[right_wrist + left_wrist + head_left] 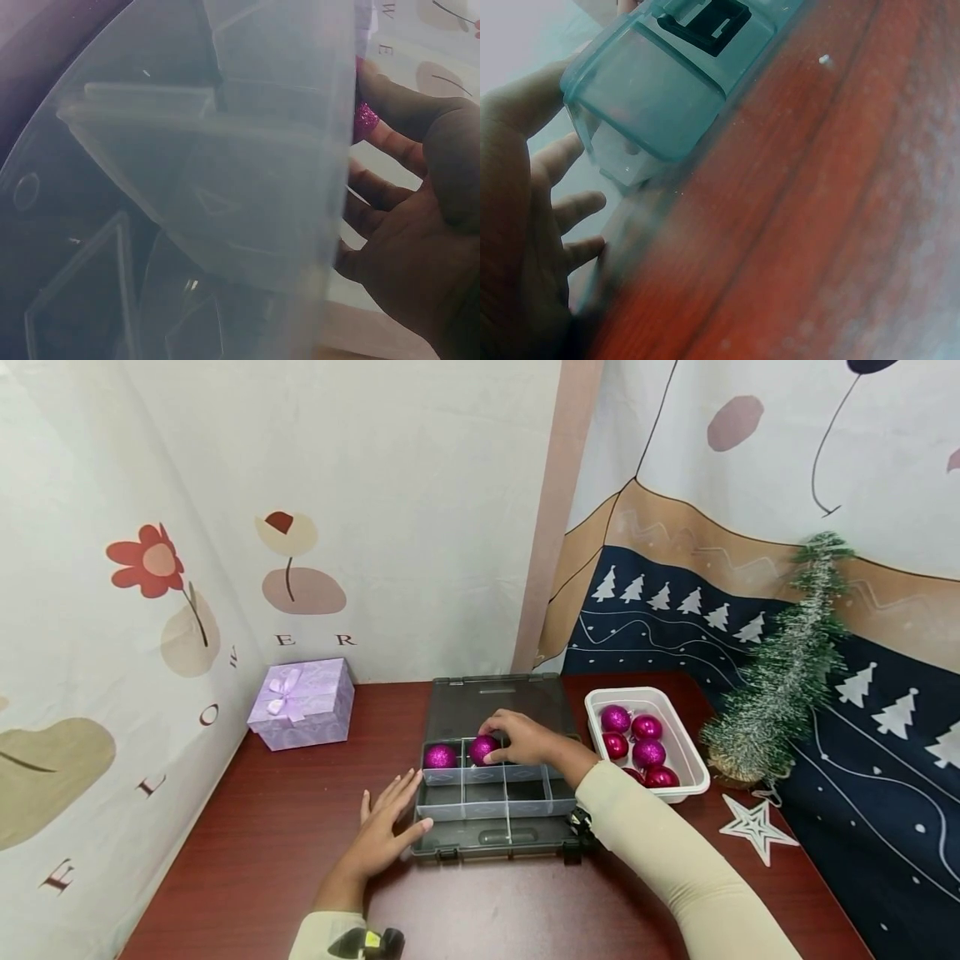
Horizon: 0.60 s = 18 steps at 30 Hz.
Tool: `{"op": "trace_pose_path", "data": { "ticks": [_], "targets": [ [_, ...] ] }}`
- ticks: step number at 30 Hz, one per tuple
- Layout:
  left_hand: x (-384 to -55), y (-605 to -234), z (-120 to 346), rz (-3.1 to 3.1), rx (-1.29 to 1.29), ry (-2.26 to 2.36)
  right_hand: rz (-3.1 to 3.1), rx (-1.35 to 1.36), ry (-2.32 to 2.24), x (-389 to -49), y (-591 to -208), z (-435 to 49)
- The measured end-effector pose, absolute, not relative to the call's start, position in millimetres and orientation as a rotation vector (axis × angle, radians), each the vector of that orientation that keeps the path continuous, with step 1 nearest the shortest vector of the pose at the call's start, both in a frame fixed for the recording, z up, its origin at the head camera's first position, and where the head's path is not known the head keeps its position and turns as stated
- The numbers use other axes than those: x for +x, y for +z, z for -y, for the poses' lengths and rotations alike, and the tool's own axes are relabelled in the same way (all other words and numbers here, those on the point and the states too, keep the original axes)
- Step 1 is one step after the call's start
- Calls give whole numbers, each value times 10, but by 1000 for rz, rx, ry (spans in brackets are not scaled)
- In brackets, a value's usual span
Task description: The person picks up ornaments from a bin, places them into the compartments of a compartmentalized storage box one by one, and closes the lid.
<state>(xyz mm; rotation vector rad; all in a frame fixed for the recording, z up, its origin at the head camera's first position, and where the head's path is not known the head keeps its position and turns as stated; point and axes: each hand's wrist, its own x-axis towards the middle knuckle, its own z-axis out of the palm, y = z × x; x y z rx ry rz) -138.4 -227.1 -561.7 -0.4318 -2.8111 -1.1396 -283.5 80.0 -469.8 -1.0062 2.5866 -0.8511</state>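
A clear grey divided plastic box (468,835) lies with its lid (498,702) folded back. One glittery magenta bauble (440,758) sits in the back-left compartment. In the compartment to its right, my right hand (528,741) pinches a second glittery bauble (481,750); this bauble is partly hidden behind the box wall in the right wrist view (366,120). My left hand (384,837) rests with spread fingers against the box's left side. In the left wrist view its thumb touches the box corner (652,97).
A white tub (696,777) holding several magenta and red baubles stands right of the box. Beyond it are a small frosted tree (787,685) and a white star (757,828). A lilac gift box (303,706) stands at the back left. Fabric walls border the table (300,827).
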Motion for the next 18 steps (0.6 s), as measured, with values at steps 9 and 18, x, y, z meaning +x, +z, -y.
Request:
{"op": "trace_pose_path", "data": {
  "ticks": [9, 18],
  "targets": [
    [-1397, -5619, 2270, 2798, -441, -1131, -2579, -987, -791, -2846, -4706, -817],
    [-1373, -5590, 2264, 2785, -451, -1134, -2558, -947, -849, -2870, -4633, -924]
  ]
}}
